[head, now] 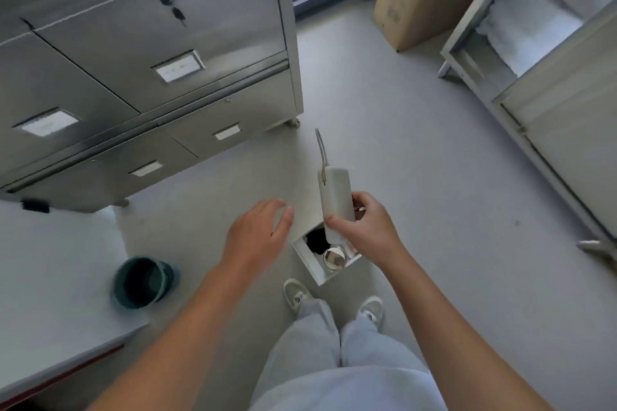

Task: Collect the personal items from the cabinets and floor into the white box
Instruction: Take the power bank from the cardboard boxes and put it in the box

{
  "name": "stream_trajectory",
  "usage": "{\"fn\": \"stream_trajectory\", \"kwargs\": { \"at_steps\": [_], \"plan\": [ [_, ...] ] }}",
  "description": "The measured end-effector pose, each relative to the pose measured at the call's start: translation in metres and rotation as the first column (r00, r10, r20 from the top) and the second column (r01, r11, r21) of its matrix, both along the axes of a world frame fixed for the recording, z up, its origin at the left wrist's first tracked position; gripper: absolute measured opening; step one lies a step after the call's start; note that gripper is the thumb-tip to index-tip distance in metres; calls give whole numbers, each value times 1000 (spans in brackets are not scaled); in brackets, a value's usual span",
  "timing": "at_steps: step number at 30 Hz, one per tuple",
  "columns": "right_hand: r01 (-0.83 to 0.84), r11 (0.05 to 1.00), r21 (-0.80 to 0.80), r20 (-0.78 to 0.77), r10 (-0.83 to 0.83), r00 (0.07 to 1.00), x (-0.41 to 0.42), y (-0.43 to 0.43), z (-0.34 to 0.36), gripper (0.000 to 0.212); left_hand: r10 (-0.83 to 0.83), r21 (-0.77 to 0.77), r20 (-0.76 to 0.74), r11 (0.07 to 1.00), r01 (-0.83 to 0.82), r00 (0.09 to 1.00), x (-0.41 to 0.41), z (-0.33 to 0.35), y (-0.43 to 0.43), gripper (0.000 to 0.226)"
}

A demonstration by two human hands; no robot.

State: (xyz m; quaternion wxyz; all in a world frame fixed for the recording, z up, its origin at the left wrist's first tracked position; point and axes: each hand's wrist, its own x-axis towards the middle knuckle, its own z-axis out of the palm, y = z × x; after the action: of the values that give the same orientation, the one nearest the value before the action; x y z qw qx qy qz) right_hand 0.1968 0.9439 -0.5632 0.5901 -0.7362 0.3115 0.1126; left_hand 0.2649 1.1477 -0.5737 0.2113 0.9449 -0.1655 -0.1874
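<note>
Grey trousers [334,384] nearest; right hand [364,227] grips 1 white power bank [335,193] by its lower end over the floor's white box [319,277], left hand [257,237] open beside it; judged rigid, smooth, fairly heavy, so hold mid-body, not the cable [321,147].

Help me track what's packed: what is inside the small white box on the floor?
The open white box holds a black item and a shiny round metal object. The right hand and its white rectangular power bank cover the rest.

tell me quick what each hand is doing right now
Left hand: open, holding nothing.
Right hand: closed around a white power bank, over the white box.
</note>
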Motion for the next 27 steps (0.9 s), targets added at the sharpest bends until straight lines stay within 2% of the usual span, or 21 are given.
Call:
{"fn": "stream_trajectory", "kwargs": {
  "at_steps": [7, 12, 16, 20, 27],
  "plan": [
    [135, 991, -3, -93, -134, 987, -32, 0, -52, 40, -49, -81, -76, 996, 43, 996, -12, -53, -5, 54],
    [235, 972, -3, -161, -233, 959, -51, 11, -137, 39, -82, -70, -140, 995, 73, 987, -26, -132, 4, 55],
    [269, 963, -3, -201, -264, 943, -72, 10, -219, 43, -77, -49, -198, 996, 68, 977, -39, -208, 4, 43],
    [327, 945, 30, -244, -310, 919, -91, 6, -293, 50, -121, -34, -253, 993, 116, 960, -55, -270, -6, 41],
    [421, 907, 15, -273, -402, 874, -127, 10, -386, 55, -156, -26, -221, 988, 154, 963, -71, -349, -17, 39]
  ]
}}
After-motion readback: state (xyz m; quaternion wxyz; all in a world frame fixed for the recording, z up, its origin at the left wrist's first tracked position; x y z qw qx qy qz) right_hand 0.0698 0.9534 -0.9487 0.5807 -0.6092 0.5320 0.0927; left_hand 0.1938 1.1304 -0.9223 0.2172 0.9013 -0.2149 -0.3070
